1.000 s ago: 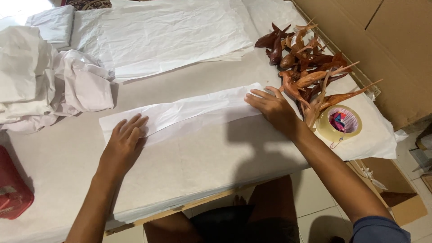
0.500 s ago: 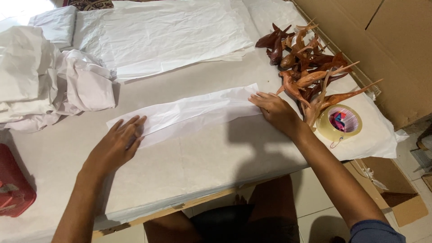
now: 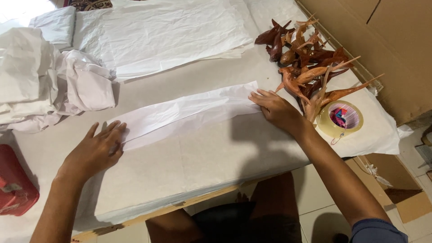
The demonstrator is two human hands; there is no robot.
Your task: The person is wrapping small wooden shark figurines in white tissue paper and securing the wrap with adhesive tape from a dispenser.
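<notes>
A long folded strip of white paper (image 3: 184, 114) lies across the paper-covered table (image 3: 189, 162). My left hand (image 3: 95, 150) rests flat on the strip's left end, fingers spread. My right hand (image 3: 275, 108) presses flat on the strip's right end, fingers together and pointing left. Neither hand grips anything. Just right of my right hand lies a pile of carved brown wooden figures (image 3: 310, 67) with long thin points.
A roll of clear tape (image 3: 339, 119) sits by my right wrist. Crumpled white paper (image 3: 45, 85) is heaped at the left, flat white sheets (image 3: 171, 31) at the back. A red object (image 3: 13, 189) is at the left edge; cardboard boxes (image 3: 382, 40) stand at the right.
My left hand has slid a little left and toward me along the strip. The strip looks flatter and more stretched out. My right hand has stayed on the right end.
</notes>
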